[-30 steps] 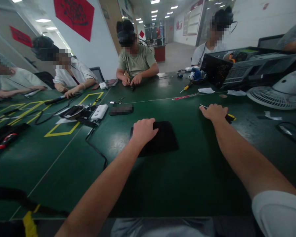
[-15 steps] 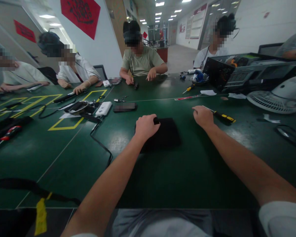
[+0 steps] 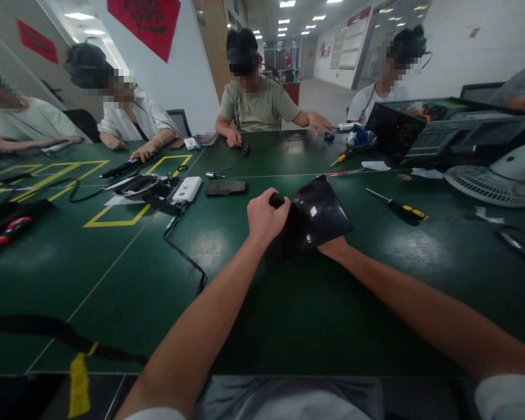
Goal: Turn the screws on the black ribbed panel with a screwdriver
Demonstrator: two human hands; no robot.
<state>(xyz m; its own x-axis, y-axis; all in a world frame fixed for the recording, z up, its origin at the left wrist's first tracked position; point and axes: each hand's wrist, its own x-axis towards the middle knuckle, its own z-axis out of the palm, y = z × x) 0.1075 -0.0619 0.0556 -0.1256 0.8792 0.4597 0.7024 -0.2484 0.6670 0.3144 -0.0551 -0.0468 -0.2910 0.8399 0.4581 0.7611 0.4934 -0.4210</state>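
Observation:
A black tablet-like panel [image 3: 321, 213] with a glossy, reflecting face is raised and tilted above the green table. Along its left side runs a darker matte part [image 3: 284, 236], perhaps a cover; I cannot tell how the two join. My left hand [image 3: 266, 216] is closed at this left side, with a small black rounded piece [image 3: 277, 200] showing between thumb and fingers. From the right, my right hand [image 3: 333, 247] reaches under the panel and supports it; its fingers are hidden behind it. A yellow-and-black screwdriver [image 3: 402, 208] lies to the right.
Left of my hands are a phone [image 3: 226, 187], a white power bank [image 3: 187, 190] and a black cable [image 3: 181, 251]. A white fan [image 3: 492, 175] and an opened computer case [image 3: 455, 128] stand at right. Several people sit across the green table [image 3: 332, 326].
My right hand has left the screwdriver's side and moved left under the panel. The panel, flat before, now tilts up with its glossy face showing. The person opposite has stretched out an arm.

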